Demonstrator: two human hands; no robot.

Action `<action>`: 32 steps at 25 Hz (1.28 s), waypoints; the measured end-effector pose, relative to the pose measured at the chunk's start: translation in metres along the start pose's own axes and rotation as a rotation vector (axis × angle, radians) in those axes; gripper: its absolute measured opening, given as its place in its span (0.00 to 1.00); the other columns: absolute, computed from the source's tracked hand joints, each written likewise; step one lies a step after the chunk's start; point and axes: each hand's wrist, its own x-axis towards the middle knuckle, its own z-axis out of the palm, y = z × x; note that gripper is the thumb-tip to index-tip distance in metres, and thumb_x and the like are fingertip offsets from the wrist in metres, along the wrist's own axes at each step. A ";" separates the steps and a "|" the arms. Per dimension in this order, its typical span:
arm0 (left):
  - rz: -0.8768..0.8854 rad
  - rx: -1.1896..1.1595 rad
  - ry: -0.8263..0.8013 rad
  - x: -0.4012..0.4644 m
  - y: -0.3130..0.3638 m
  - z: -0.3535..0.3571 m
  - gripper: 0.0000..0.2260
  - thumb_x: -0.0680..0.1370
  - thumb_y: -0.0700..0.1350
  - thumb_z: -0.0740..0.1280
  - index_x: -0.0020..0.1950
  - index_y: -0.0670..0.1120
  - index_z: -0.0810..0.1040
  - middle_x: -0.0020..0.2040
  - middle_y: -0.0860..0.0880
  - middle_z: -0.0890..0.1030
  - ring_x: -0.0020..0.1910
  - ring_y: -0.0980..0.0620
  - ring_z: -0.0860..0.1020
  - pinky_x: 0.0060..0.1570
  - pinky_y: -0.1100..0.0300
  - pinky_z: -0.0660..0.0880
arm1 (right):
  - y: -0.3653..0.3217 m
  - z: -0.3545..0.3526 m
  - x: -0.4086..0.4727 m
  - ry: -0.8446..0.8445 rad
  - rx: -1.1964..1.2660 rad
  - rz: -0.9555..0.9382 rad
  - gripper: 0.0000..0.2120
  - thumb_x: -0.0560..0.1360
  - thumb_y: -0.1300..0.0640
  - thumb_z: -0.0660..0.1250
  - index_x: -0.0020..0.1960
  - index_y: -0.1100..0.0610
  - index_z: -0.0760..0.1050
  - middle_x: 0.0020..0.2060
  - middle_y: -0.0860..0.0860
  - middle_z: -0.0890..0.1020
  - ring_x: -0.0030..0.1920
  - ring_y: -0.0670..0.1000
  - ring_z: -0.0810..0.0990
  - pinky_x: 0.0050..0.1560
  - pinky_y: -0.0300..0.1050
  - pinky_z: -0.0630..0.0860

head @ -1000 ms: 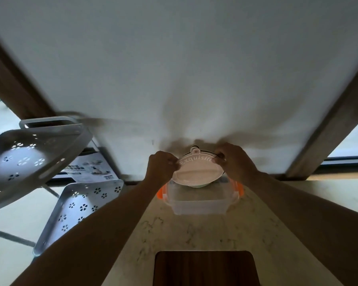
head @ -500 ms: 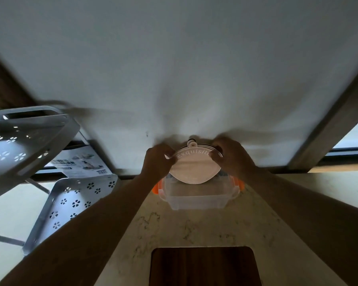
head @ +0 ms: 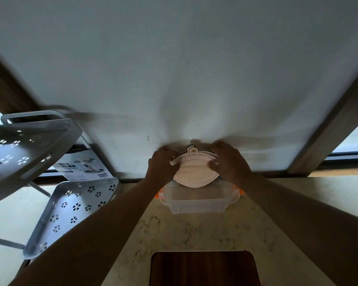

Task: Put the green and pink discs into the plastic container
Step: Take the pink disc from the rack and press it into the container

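Pink disc [head: 195,174] now tilted steeper than before, "exquisite" lettering upright, tab uppermost, gripped between left hand [head: 161,166] and right hand [head: 228,164] above plastic container [head: 196,200]

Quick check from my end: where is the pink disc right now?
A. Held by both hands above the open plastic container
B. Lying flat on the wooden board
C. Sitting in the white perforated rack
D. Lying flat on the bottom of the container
A. The left hand and right hand grip the pink disc by its edges, tilted over the open plastic container, not yet inside it.
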 end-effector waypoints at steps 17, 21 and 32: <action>0.049 0.102 -0.096 0.005 0.004 -0.001 0.08 0.76 0.43 0.69 0.54 0.44 0.80 0.52 0.45 0.83 0.53 0.41 0.78 0.56 0.45 0.75 | -0.003 -0.004 -0.006 -0.003 -0.005 0.030 0.10 0.73 0.53 0.72 0.49 0.58 0.78 0.48 0.57 0.82 0.51 0.61 0.78 0.49 0.51 0.72; 0.055 0.088 -0.079 0.005 0.002 0.004 0.11 0.77 0.44 0.68 0.59 0.46 0.79 0.56 0.45 0.82 0.56 0.42 0.77 0.58 0.43 0.74 | 0.000 0.000 -0.005 0.001 -0.013 0.005 0.11 0.74 0.54 0.69 0.53 0.58 0.77 0.50 0.57 0.81 0.53 0.61 0.77 0.52 0.53 0.73; 0.107 0.103 -0.082 0.002 0.004 0.005 0.11 0.78 0.48 0.67 0.60 0.53 0.80 0.60 0.50 0.79 0.62 0.45 0.74 0.61 0.44 0.72 | -0.001 0.007 -0.003 0.054 -0.031 -0.021 0.15 0.75 0.52 0.69 0.60 0.56 0.77 0.57 0.56 0.77 0.57 0.59 0.77 0.54 0.55 0.74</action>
